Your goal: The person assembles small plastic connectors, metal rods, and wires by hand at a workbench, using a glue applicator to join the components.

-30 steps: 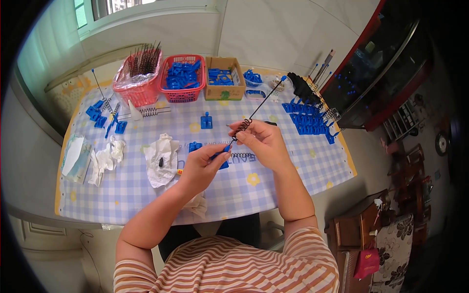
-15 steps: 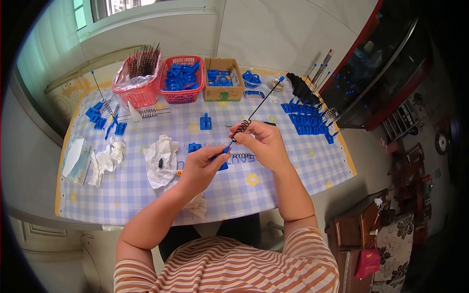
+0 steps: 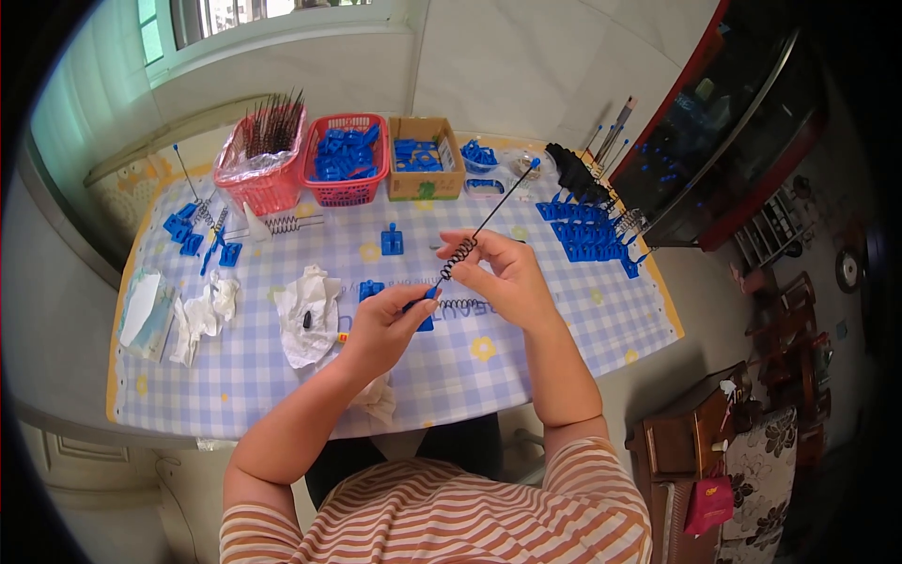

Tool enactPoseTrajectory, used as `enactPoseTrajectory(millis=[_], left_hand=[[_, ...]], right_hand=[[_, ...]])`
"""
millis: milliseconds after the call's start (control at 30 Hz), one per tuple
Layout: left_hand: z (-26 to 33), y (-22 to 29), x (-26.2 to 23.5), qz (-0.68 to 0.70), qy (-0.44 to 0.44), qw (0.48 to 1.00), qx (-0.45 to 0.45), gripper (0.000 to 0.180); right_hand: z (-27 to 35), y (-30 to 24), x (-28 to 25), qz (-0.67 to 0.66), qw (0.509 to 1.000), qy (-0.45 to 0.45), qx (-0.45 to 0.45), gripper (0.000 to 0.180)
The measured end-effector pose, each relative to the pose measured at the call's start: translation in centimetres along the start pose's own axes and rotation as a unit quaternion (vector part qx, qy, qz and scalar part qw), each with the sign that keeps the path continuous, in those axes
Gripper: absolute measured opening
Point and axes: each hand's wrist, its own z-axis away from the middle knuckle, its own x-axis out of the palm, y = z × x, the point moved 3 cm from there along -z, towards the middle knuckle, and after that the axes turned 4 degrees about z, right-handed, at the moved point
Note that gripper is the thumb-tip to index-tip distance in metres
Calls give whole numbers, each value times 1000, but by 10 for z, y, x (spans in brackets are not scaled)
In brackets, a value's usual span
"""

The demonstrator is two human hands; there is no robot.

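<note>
Dark wire makes up the coil (image 3: 458, 256), which sits tilted in the fingers of the right hand (image 3: 503, 277), thumb on its near side and the other fingers curled behind it, pinching it above the cloth (image 3: 526, 371). From those fingers the rod (image 3: 503, 200) slants up, away and to the right, ending in a blue tip (image 3: 536, 163). Just below and left of them, the left hand (image 3: 381, 324) has thumb and forefinger pressed together on a blue stub (image 3: 430, 293) at the coil's lower end; its remaining fingers are folded, and whether they hold anything I cannot tell. Under the right fingers a second spring (image 3: 460, 304) lies on the cloth, and a blue block (image 3: 371, 289) shows just beyond the left knuckles. Farther out from the left fingers stands a blue clip (image 3: 392, 241); left of them is a crumpled tissue (image 3: 305, 350) bearing a black bit (image 3: 307, 321). Well beyond both hands' fingers stand a pink tub (image 3: 268, 188) of rods, a red basket (image 3: 349, 195), a carton (image 3: 427, 186) and a bowl (image 3: 480, 168), the last three holding blue pieces. Right of the right fingers, well apart, blue clips (image 3: 587, 232) lie in rows.
</note>
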Motion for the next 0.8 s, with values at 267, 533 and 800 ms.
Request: enactPoseTrajectory(millis=[267, 533, 800], left_hand=[[3, -5, 2, -16, -61, 997, -48, 22], [4, -10, 4, 15, -49, 998, -38, 20], [3, -5, 3, -24, -68, 996, -56, 22]], right_hand=[[1, -16, -46, -72, 987, 137, -41, 32], [-10, -50, -55, -61, 977, 181, -91, 30], [-11, -58, -56, -51, 976, 186, -103, 17]])
